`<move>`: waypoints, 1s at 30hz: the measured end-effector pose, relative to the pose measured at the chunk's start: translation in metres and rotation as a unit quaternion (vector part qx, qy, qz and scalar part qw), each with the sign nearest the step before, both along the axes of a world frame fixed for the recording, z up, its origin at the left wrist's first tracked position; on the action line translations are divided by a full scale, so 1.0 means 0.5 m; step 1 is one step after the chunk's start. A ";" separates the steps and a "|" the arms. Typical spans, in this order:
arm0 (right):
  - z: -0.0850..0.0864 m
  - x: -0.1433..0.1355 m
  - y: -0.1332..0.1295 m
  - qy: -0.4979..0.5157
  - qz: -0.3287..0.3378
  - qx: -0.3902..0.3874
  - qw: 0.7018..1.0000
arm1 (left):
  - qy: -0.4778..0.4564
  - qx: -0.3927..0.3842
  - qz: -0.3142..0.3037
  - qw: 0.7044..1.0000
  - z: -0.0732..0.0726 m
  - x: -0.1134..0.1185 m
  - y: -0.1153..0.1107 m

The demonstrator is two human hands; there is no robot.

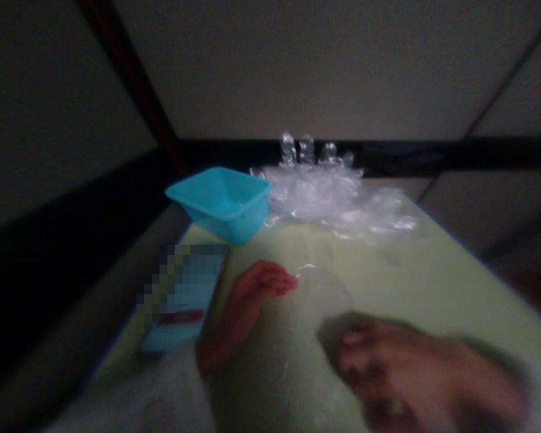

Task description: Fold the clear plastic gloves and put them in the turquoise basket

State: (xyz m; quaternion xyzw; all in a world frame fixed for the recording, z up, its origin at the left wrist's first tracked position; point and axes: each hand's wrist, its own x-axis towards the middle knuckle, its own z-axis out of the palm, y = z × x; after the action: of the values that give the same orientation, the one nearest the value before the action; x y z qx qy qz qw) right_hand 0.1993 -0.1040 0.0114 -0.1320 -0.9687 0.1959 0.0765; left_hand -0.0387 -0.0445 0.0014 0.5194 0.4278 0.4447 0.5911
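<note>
Two bare hands flank a clear plastic sheet (324,285) on the desk (446,282), nearer us than the turquoise basin (247,224) and to its right. The sheet lies just right of our left hand (267,281), whose fingertips are at its edge; our right hand (388,364) is farther from the basin. The faint outline hides the sheet's long axis from us. Our left fingers are straight and together; whether that grip pinches plastic, we cannot tell. Our right hand, blurred, has its back up and fingers curled; we cannot tell if its grip holds anything. Right beside the basin sits a heap of clear plastic gloves (315,195).
</note>
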 end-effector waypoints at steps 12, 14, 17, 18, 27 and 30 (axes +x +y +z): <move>0.000 -0.010 -0.001 -0.008 -0.020 -0.027 0.999 | 0.049 -0.006 -0.076 0.996 -0.013 -0.001 -0.004; -0.002 -0.009 0.000 -0.002 -0.038 -0.063 0.997 | 0.048 0.002 -0.073 0.996 -0.011 -0.003 -0.002; -0.007 -0.005 0.002 0.024 -0.046 -0.134 0.990 | 0.065 0.020 -0.101 0.993 -0.004 -0.011 0.001; -0.009 -0.003 0.003 0.033 -0.042 -0.158 0.986 | 0.075 0.028 -0.120 0.989 -0.002 -0.016 0.002; 0.002 0.012 0.027 0.190 -0.096 -0.372 0.903 | 0.216 0.194 -0.245 0.925 -0.015 -0.068 0.005; 0.001 0.018 0.046 0.223 -0.096 -0.412 0.878 | 0.252 0.235 -0.241 0.907 -0.006 -0.076 -0.003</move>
State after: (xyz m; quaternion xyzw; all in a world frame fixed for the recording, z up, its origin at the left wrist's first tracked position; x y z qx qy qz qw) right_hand 0.2083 -0.0810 0.0118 -0.1971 -0.7401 0.5935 0.2473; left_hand -0.0766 -0.0461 -0.0014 0.8252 0.3073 0.2311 0.4138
